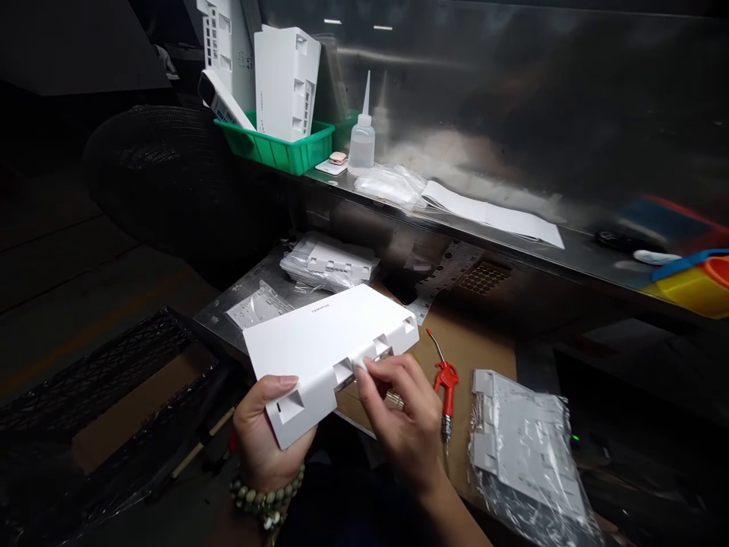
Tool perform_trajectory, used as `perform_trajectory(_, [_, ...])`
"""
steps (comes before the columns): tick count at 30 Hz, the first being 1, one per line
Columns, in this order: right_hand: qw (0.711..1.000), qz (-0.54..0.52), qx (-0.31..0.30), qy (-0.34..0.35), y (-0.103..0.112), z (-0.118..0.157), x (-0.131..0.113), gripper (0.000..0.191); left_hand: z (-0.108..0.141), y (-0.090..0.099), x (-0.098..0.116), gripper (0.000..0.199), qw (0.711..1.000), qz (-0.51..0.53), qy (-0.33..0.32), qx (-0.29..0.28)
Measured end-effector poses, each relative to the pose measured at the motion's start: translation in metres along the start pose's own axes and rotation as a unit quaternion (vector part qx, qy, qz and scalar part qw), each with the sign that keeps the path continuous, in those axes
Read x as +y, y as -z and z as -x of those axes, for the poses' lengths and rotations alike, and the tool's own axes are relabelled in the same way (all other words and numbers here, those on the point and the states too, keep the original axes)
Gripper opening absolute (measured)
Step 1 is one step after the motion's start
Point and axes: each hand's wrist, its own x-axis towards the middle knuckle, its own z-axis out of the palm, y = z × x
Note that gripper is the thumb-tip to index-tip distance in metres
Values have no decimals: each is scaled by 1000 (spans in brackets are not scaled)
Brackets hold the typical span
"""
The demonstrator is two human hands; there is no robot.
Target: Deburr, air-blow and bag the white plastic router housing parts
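A white cover lettered HUAWEI is being held tilted above the surface, between both hands. By the left hand its near left corner is being gripped, the thumb being laid over the top face and the fingers being kept beneath. By the right hand the notched near edge is being touched, thumb and forefinger being held close together there; whether a small piece is being pinched between them cannot be told. At the left wrist, beaded bracelets are being worn.

Beyond the right hand, a red blow gun is lying on brown cardboard, and to its right a white panel in a clear bag is being seen. Behind the cover, a small bagged part and a pile of bagged white pieces are resting on the surface.

On the shelf farther back, white housings are being held upright by a green bin; beside it a squeeze bottle, clear plastic and a folded white strip are being supported.
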Motion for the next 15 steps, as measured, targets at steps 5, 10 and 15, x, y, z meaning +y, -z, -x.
perform_trajectory(5, [998,-42,-35,-28,-3,2,-11,11,-3,2,-5,50,1000,6,2,-23])
perform_trajectory(10, [999,-21,-32,28,-15,10,-13,16,-5,4,-13,34,1000,-1,-3,-26])
perform_trajectory(15, [997,-29,-54,45,-19,13,-12,16,-8,7,-17,18,999,-9,22,-35])
